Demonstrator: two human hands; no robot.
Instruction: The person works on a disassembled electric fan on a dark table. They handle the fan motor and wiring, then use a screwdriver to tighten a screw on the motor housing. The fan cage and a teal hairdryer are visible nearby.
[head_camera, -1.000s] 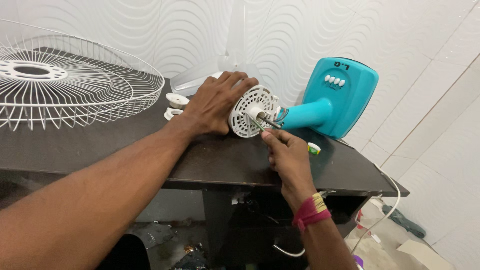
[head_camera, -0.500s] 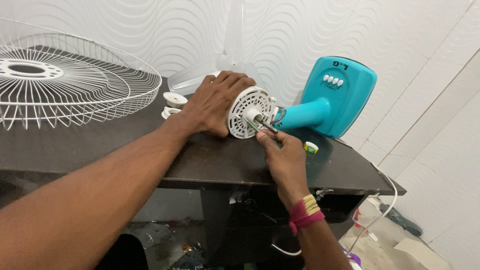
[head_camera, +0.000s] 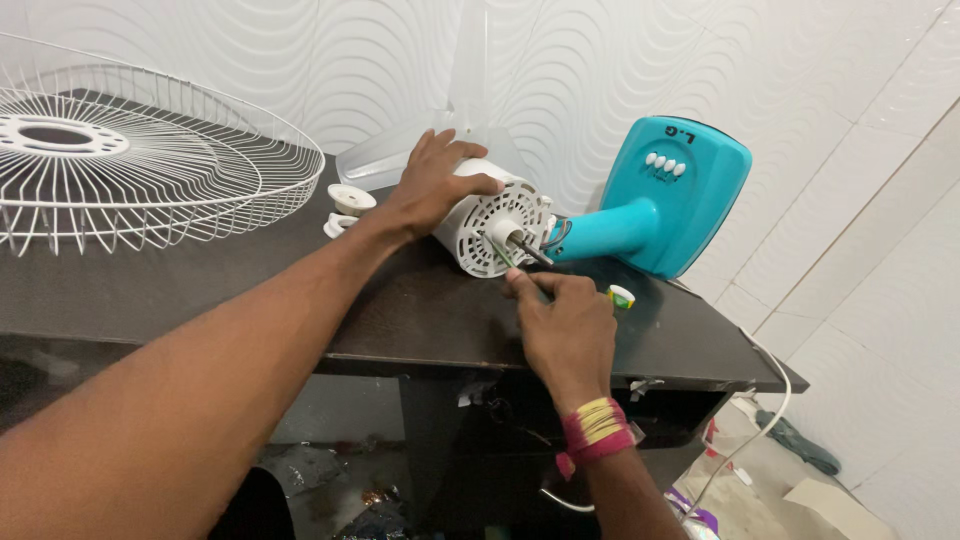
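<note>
A dark worktop (head_camera: 200, 300) stands against a white wavy-tiled wall. One wire fan guard (head_camera: 130, 170) lies dish-like at its left end, nothing inside it, its left edge cut off by the frame. My left hand (head_camera: 430, 190) is wrapped over the top of the one white motor (head_camera: 490, 225), fingers clamped around its housing, near the middle of the worktop. My right hand (head_camera: 565, 320) sits just below the shaft (head_camera: 525, 247), fingers pinched together on something thin that I cannot make out. One teal base (head_camera: 670, 200) lies behind. Two small white caps (head_camera: 348, 205) rest beside the guard.
</note>
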